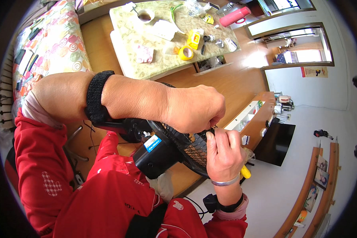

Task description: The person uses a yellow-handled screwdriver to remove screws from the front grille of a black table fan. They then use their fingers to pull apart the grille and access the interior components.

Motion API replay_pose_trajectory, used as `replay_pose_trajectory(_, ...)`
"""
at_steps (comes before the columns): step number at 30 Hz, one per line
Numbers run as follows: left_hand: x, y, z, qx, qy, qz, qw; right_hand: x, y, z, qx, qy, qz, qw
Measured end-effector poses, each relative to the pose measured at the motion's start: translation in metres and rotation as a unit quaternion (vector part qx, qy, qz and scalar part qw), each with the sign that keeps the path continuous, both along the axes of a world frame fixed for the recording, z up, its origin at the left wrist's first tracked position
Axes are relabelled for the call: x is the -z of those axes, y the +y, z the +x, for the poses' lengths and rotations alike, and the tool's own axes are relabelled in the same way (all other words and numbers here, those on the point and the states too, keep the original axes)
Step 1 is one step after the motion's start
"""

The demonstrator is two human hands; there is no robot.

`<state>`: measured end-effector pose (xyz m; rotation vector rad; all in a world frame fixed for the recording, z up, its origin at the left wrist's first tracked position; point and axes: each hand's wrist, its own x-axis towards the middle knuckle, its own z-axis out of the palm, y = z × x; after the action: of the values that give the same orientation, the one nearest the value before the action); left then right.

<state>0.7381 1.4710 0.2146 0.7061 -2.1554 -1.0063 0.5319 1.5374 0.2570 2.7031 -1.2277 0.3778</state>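
A black electric fan (156, 158) is tilted in front of me, with its wire grille (196, 152) turned away toward the right. My left hand (198, 109) reaches across its top, fingers curled closed at the grille's rim; the fingertips are mostly hidden. Close beside it, my right hand (225, 152) pinches the same rim between thumb and fingers. A yellow handle-like end (245, 171) sticks out beside the right hand; whether that hand holds it I cannot tell. A blue and white label (152, 143) is on the motor housing.
Beyond the fan stands a marble-patterned table (125, 29) with a cup (146, 16), yellow tape roll (185, 53) and pink thermos (235, 16). A patterned bed or couch cover (67, 43) lies at left. A wooden cabinet (252, 123) and dark television (274, 144) are at right.
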Motion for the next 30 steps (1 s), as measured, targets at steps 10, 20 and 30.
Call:
replay_pose_trajectory(10, -0.016, 0.006, -0.008, -0.032, -0.105, 0.016, 0.994, 0.003, 0.0, -0.001, 0.0, -0.005, -0.013, 1.0)
replay_pose_trajectory(20, -0.005, 0.016, -0.009, -0.09, -0.052, -0.001, 0.995, 0.002, 0.0, -0.001, -0.006, 0.002, -0.016, 1.0)
replay_pose_trajectory(30, 0.013, 0.004, -0.003, -0.026, 0.043, 0.03, 0.998, 0.0, 0.0, -0.001, 0.011, 0.008, 0.002, 1.0)
